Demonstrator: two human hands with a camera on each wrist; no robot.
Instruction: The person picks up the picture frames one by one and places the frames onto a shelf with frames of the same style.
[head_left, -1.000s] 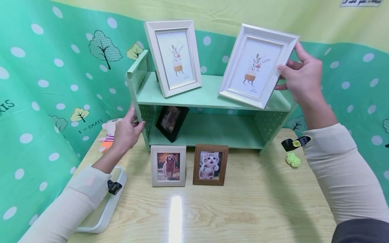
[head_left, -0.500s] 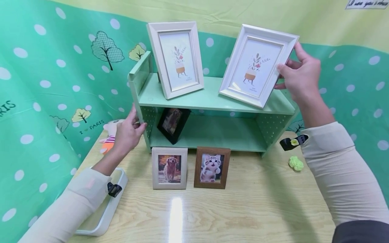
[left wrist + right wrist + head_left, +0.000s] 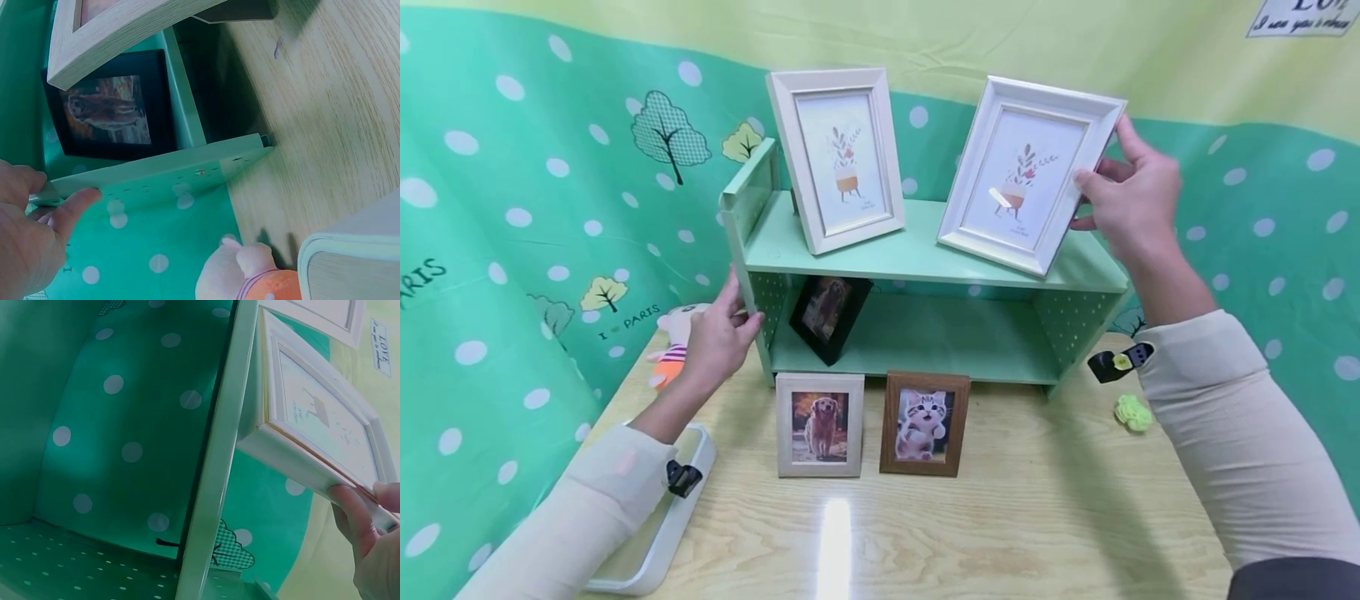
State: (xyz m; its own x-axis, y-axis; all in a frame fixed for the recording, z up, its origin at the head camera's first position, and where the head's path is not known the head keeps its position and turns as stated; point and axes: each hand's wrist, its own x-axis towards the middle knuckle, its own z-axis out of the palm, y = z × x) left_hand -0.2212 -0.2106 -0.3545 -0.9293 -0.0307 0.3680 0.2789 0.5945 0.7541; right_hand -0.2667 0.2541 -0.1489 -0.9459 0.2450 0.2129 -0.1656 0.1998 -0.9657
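In the head view my right hand (image 3: 1138, 196) pinches the right edge of a white picture frame (image 3: 963, 208) with a potted-plant print. The frame leans, its lower corner overlapping the front edge of the green shelf's (image 3: 850, 265) top board. A similar white picture frame (image 3: 786, 125) stands upright on that board to the left. My left hand (image 3: 718, 337) grips the shelf's left side panel; its thumb and fingers lie on either side of the panel edge in the left wrist view. On the lower board a black picture frame (image 3: 164, 103) with a dog photo sits tilted.
On the table before the shelf stand a pale frame (image 3: 784, 425) with a dog photo and a brown frame (image 3: 889, 425) with a kitten photo. A plush toy (image 3: 672, 358) and a white-rimmed tray (image 3: 688, 483) lie left, a yellow-green flower-like piece (image 3: 1132, 412) right.
My right hand has shifted the white picture frame slightly left, closer to the other white one. My left hand keeps its place on the shelf panel. The head view has tilted up a little.
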